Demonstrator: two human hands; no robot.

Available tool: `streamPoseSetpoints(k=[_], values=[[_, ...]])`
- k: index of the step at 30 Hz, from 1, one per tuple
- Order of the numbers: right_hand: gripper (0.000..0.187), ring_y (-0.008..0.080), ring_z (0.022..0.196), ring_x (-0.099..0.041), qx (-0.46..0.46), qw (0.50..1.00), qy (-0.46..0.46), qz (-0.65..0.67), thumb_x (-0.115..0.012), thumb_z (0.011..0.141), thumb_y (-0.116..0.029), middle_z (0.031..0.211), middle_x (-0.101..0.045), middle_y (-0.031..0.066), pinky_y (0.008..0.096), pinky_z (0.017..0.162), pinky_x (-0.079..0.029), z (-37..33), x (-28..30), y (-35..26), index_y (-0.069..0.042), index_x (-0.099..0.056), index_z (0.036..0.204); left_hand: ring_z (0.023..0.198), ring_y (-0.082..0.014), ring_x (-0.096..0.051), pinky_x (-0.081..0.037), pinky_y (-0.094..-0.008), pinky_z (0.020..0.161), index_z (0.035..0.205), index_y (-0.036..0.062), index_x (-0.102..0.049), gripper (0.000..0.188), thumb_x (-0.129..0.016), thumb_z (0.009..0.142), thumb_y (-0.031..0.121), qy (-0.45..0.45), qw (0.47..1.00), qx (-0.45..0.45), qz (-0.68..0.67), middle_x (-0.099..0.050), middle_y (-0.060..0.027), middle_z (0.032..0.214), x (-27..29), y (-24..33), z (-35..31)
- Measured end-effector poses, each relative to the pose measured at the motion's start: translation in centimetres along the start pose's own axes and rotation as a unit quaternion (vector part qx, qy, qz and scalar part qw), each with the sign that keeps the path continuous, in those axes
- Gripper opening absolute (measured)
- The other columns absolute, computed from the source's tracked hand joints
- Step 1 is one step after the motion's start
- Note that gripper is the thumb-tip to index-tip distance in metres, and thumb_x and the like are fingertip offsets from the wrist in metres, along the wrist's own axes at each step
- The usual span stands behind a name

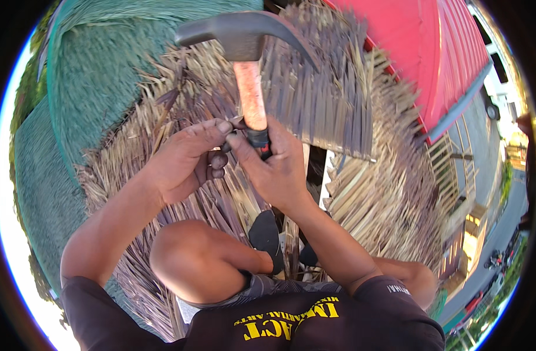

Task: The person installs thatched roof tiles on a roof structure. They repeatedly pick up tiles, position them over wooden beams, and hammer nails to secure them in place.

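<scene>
Thatch (402, 193) of dry, brown leaf strips spreads beneath us in overlapping layers. A green-covered roof (116, 70) slopes beside it at our left, and a bright red roof (405, 52) rises at the upper right. Beyond that roof we see a white vehicle (505, 96), partly cut by the rim of the view. We sit with knees bent, in a dark shirt (215, 324) with yellow lettering. Our hammer (251, 93) stands upright in front of us, above the thatch, its dark metal head at the top, claw pointing right, and its orange shaft running down into a black grip. Near the middle below, we see dark footwear (265, 237). Our right hand (279, 167) is wrapped around that black grip, thumb reaching left. Our left hand (189, 152) is just beside it, thumb and forefinger brought close together, other fingers curled; we cannot tell whether these fingertips pinch something small.
</scene>
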State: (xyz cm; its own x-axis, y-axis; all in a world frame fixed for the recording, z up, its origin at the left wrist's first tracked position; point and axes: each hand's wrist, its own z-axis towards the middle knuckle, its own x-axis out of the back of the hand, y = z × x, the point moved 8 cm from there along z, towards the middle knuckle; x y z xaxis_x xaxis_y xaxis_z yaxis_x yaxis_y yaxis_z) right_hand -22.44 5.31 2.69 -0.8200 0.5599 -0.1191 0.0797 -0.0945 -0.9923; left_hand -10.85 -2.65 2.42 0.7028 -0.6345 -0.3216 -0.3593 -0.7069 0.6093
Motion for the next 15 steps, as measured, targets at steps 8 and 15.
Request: streamPoseSetpoints(k=[8,15], values=[[0.013,0.0049,0.067,-0.064,-0.174,0.953,0.206,0.138,-0.064,0.098,-0.007,0.077,-0.065,0.0021,0.0220,0.055,-0.049,-3.3,10.3,16.8,0.002,-0.058,0.106,0.071,-0.0050,-0.052,-0.049,-0.0234,0.067,0.139,0.0124,-0.057,0.036,-0.056,0.105,0.025,-0.175,0.974,0.135,-0.054,-0.055,0.0071,0.084,-3.9,-13.0,19.3],[0.020,0.0313,0.066,-0.069,-0.245,0.919,0.177,-0.253,-0.065,0.094,-0.016,0.074,-0.068,0.0173,0.0446,0.063,-0.052,-7.5,15.7,29.4,0.003,-0.059,0.096,0.069,-0.0076,-0.057,-0.053,-0.0252,0.064,0.131,0.0150,-0.061,0.028,-0.059,0.104,0.020,-0.077,0.979,0.175,0.066,-0.061,0.0030,0.091,1.8,-27.6,29.2]])
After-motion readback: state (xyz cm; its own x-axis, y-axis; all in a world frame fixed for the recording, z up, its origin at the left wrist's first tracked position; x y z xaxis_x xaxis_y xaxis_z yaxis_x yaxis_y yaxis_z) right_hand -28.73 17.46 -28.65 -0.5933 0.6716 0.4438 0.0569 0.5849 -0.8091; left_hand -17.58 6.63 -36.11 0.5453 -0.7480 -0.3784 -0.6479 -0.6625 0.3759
